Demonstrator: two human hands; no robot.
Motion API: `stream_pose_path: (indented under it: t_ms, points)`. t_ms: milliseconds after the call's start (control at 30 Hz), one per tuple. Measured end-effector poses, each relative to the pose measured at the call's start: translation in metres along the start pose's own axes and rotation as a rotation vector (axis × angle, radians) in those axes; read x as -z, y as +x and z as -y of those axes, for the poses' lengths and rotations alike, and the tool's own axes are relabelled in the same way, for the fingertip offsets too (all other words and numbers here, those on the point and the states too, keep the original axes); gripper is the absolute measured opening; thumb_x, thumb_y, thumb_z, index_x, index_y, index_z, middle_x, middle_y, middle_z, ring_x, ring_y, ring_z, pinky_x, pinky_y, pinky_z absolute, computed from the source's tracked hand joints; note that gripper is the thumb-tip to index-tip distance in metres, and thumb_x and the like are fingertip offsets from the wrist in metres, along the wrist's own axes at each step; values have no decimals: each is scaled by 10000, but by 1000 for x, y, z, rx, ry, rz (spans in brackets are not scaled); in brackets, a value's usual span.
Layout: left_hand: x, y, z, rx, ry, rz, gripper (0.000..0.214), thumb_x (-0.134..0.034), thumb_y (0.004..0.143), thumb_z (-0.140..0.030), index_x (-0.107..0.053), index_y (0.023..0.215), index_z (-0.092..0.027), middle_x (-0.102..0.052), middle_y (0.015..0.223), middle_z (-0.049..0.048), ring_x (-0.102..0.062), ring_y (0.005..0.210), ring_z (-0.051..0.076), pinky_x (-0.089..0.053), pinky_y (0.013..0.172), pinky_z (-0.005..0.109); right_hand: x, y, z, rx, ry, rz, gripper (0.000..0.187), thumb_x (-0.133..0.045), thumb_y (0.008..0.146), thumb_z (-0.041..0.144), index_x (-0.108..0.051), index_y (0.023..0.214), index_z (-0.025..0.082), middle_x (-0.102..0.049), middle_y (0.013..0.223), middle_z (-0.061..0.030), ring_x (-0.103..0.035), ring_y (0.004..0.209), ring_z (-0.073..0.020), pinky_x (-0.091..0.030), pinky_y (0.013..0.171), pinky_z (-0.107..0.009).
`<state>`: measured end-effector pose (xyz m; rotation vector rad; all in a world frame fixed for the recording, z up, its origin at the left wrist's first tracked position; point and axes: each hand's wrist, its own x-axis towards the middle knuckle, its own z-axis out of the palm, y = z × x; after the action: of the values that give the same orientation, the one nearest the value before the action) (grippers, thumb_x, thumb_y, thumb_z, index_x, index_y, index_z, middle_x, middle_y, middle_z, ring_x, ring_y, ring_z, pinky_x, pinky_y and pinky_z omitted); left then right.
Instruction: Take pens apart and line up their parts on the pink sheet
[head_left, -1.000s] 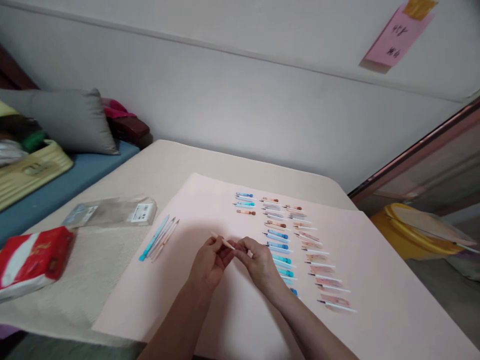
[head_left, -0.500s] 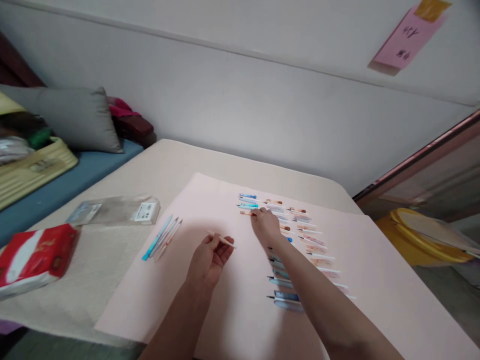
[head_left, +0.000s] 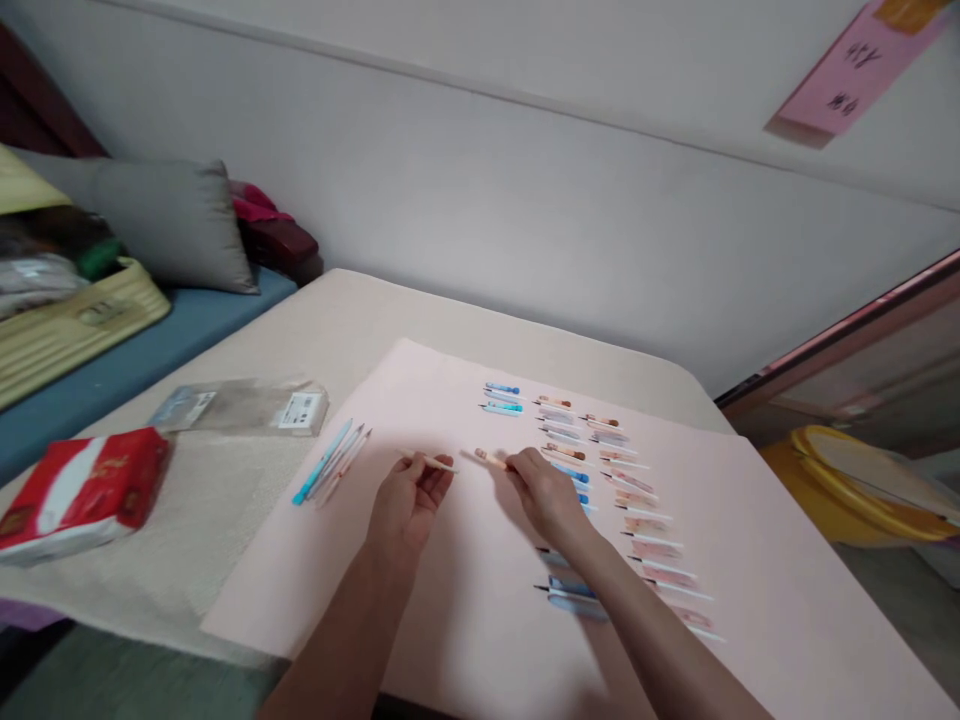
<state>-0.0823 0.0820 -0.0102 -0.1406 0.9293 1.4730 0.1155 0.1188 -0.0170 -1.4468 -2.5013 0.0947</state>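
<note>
above a pale pink paper sheet, the left hand pinches a thin white refill stick between thumb and fingertips, its tip pointing right, while the right hand grips a short peach-coloured pen barrel at one end, the barrel's free end aimed toward the stick; the two pieces are near each other but apart. both forearms run out of the bottom edge, cut off by the frame. to the right, partly hidden behind the right wrist and arm, rows of small pen parts lie side by side on the sheet, blue ones toward the middle and peach or patterned ones farther right, each beside a slim white refill; their prints are too small to read, and the nearest ones are blurred. left of the hands, a little bundle of slim pens, one bright blue and the rest pale, rests at the sheet's edge. beyond it, on the beige, cloth-textured table, lie a crinkled clear plastic packet with a white label and a soft red-and-white tissue pack. a grey cushion leans at far left by a ribbed yellow basket, cut off by the frame. a yellow round basin sits low at right, and a pink note hangs on the grey wall, its writing unreadable.
</note>
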Motion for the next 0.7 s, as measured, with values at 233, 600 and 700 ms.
stream_pose_path:
  t_ms: [233,600,700]
  points:
    - [0,-2,3,-51,24,17,117,-492,823,-67,-496,724,-129,-647,709,85,-662,700,161,-550,623,267,22,-26,29,115,-17,-25,229,-359,932,215,-581,889,180,-536,814,-49,-474,690,-138,-303,612,-239]
    - [-3,-5,4,-134,94,42,88,-520,816,-112,-482,744,-146,-648,727,86,-659,694,160,-544,635,282,18,-25,36,93,-79,7,195,-378,916,187,-572,929,186,-538,834,-45,-473,661,-134,-282,567,-242]
    - [-4,-7,6,-165,115,38,84,-531,810,-127,-480,748,-151,-643,712,80,-660,692,164,-542,645,286,21,-25,41,84,-73,30,186,-375,914,180,-559,944,187,-531,858,-40,-468,627,-119,-264,522,-234]
